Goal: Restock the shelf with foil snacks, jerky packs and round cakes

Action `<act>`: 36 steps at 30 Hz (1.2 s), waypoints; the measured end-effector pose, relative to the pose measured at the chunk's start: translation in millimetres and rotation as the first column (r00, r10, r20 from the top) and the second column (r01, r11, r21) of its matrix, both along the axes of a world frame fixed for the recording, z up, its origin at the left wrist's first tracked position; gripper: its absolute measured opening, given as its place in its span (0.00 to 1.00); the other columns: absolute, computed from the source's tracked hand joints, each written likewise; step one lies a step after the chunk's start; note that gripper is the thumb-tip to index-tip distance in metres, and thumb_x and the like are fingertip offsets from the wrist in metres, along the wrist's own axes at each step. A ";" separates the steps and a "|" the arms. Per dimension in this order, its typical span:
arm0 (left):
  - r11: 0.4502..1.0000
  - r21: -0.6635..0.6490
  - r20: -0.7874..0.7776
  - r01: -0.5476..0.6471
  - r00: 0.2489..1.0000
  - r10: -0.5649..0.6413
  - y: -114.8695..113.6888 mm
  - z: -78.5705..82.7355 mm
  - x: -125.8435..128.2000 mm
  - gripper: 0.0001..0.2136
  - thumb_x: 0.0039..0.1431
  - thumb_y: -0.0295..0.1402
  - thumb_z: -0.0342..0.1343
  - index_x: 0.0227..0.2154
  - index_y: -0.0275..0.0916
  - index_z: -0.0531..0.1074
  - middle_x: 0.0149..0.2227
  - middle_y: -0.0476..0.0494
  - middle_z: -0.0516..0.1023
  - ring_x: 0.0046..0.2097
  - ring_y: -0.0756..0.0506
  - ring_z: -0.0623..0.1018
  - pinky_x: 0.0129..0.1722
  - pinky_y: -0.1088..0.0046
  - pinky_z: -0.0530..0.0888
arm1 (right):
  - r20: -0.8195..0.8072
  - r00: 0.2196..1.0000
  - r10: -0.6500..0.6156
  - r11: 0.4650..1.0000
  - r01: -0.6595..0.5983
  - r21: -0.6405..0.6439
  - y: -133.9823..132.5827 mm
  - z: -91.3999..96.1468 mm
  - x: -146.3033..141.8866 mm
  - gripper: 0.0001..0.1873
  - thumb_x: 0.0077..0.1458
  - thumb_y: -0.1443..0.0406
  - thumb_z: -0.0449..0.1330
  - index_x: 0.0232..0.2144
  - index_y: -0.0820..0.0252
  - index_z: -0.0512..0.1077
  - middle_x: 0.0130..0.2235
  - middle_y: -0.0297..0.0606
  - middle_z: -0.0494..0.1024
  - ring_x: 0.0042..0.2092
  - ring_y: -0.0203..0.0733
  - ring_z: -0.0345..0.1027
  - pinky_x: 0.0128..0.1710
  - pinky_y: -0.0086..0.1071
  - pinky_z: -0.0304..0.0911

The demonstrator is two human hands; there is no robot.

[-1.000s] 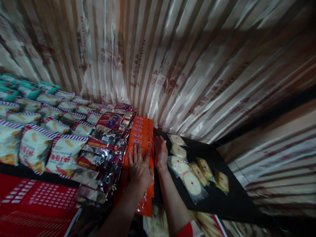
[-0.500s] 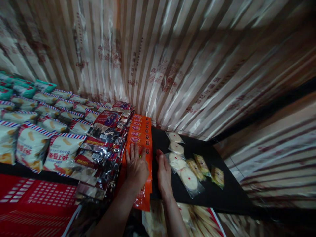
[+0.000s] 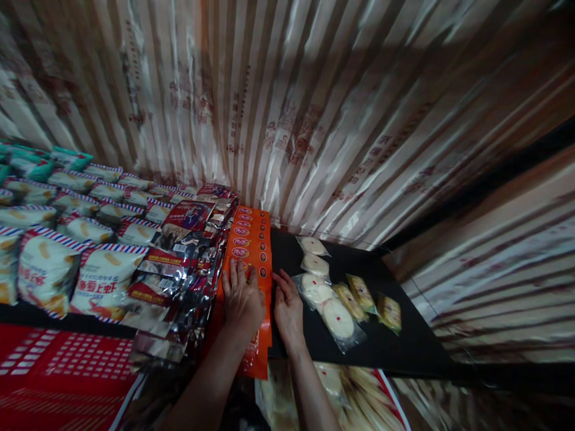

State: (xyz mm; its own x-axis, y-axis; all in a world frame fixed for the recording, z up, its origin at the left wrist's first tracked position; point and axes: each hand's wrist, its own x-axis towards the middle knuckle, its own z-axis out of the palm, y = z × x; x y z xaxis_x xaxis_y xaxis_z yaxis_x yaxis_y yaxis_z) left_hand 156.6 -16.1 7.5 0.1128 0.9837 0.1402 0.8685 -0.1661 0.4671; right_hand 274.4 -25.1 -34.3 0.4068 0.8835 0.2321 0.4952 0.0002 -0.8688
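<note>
My left hand lies spread on a row of overlapping orange packets, its fingers pressing on their top faces. Beside their right edge, my right hand rests with its fingers stretched forward and its palm turned toward the packets. Nothing is gripped in either hand. Left of the orange row are stacked dark red and silver snack packets. Just right of my right hand, flat round white cakes in clear wrappers lie on the black shelf.
Several white snack bags with striped tops fill the left side, with green bags behind. Small yellow packs lie at the right. A red basket sits front left. Pleated, printed sheeting closes off the back.
My right hand has turned somewhat and moved closer to the orange packets' right edge. My left hand stays on top of them. The whole view has shifted slightly.
</note>
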 end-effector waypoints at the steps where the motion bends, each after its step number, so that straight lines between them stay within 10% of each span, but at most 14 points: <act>1: 1.000 0.000 0.001 0.002 1.000 -0.002 -0.1 0.1 0.0 0.24 0.56 0.32 0.50 0.56 0.35 0.62 0.62 0.31 0.54 0.64 0.34 0.49 0.61 0.51 0.49 | 0.001 1.000 0.004 1.000 -0.004 -0.001 0.0 0.0 -0.6 0.18 0.52 0.64 0.49 0.40 0.58 0.75 0.54 0.43 0.68 0.55 0.44 0.61 0.58 0.45 0.53; 36: 0.997 0.063 -0.019 -0.046 0.999 0.047 2.2 -5.6 3.1 0.21 0.55 0.35 0.53 0.53 0.43 0.67 0.59 0.38 0.61 0.62 0.35 0.56 0.58 0.56 0.56 | 0.082 0.996 0.023 1.000 -0.025 0.016 9.9 3.4 6.1 0.20 0.52 0.64 0.49 0.45 0.58 0.73 0.50 0.43 0.72 0.53 0.45 0.62 0.56 0.44 0.56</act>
State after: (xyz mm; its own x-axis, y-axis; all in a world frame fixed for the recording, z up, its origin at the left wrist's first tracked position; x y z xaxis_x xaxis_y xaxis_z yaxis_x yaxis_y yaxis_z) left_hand 159.8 -13.9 1.9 0.0707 0.9773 0.1995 0.8851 -0.1537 0.4393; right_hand 280.4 -15.2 -30.8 0.3646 0.8884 0.2789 0.5645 0.0273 -0.8250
